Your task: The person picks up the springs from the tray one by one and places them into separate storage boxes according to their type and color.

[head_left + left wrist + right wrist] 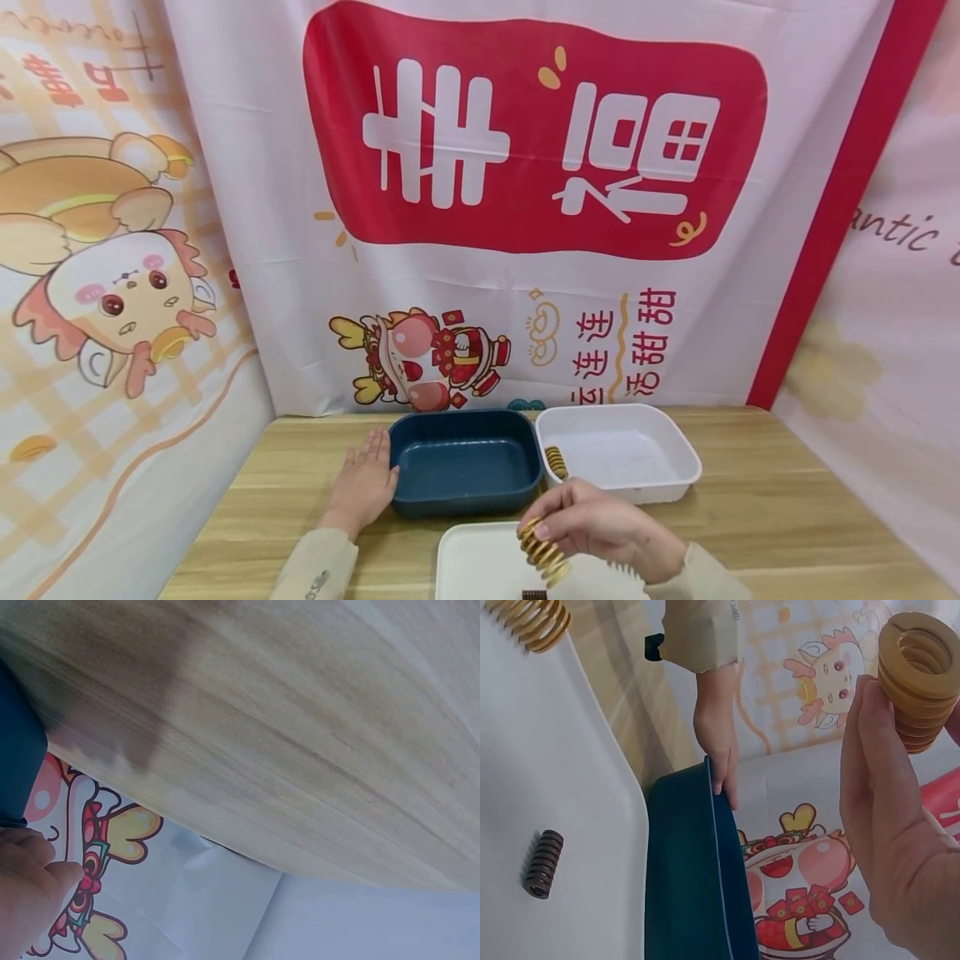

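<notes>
My right hand (600,525) pinches a gold coil spring (919,682) between thumb and fingers, above the cream tray (457,550). On that tray lie a dark brown coil spring (544,864) and another gold one, partly cut off at the corner of the right wrist view. My left hand (363,483), fingers extended, rests against the left end of the dark blue bin (465,504). Part of the left hand also shows at the lower left of the left wrist view. A gold spring leans inside the white bin (637,492), at its left wall.
Both bins stand side by side at the back of the wooden table (780,517), close to a printed cloth backdrop (262,333). The cream tray lies in front of them, partly below the head view's edge. Printed cloths also hang at both sides.
</notes>
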{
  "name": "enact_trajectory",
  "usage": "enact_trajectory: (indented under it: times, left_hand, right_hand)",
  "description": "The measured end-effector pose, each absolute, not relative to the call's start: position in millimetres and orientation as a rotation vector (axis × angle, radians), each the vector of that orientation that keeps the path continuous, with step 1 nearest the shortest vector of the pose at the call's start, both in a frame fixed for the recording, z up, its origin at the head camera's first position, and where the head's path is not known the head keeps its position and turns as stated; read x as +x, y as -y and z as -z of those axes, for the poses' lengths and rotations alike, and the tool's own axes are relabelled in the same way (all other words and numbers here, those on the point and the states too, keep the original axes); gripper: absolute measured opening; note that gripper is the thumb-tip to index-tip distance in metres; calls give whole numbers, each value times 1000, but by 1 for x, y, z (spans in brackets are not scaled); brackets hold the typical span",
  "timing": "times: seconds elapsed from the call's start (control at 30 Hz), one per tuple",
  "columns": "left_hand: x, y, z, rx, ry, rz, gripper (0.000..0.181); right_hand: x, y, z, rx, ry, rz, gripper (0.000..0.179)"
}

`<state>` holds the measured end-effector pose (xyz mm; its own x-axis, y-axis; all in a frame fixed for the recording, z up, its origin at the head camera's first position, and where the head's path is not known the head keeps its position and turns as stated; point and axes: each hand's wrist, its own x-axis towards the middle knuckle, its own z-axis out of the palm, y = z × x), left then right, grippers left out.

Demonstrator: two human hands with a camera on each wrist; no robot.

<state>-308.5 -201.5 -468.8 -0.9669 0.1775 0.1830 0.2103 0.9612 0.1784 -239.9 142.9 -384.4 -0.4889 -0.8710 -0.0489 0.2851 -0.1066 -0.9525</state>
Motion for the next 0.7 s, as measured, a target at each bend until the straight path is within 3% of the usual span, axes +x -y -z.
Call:
enact_trajectory:
  times: [0.7]
  left_hand:
    - [-308,200,469,-305,2921,306,61]
  right_hand:
    - [-265,-159,386,-636,-1285,1780,32]
